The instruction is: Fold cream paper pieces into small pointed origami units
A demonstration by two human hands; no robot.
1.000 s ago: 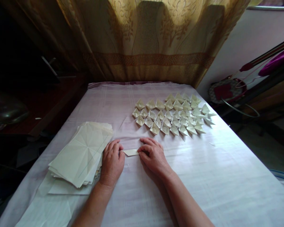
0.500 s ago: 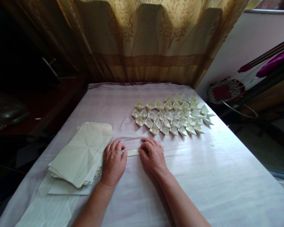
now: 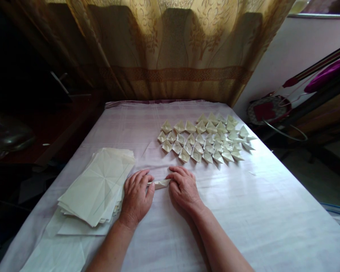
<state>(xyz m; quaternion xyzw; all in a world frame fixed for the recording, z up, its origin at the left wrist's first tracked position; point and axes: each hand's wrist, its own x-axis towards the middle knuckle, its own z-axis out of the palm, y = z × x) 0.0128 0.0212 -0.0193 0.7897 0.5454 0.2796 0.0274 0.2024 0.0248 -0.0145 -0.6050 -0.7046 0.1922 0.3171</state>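
Observation:
Between my two hands, low over the cloth-covered table, is a small folded paper piece (image 3: 160,184), narrow and cream-coloured, its upper edge parted a little. My left hand (image 3: 138,194) pinches its left end between thumb and fingers. At the other end, my right hand (image 3: 184,186) grips it with the fingertips curled; that end is partly hidden. Beside my left hand lies a stack of creased paper sheets (image 3: 99,185). Beyond my right hand stand rows of folded paper boats (image 3: 200,139), several of them close together.
The table (image 3: 243,219) wears a pale checked cloth. Loose sheets (image 3: 59,245) lie under the stack at the near left. A gold patterned curtain (image 3: 175,49) hangs behind the far edge. On the right, a round patterned bag (image 3: 268,109) is near the wall.
The paper piece, a flat strip before, now shows an opened, tilted fold. Both hands keep nearly the same place, with fingers shifted slightly on its ends.

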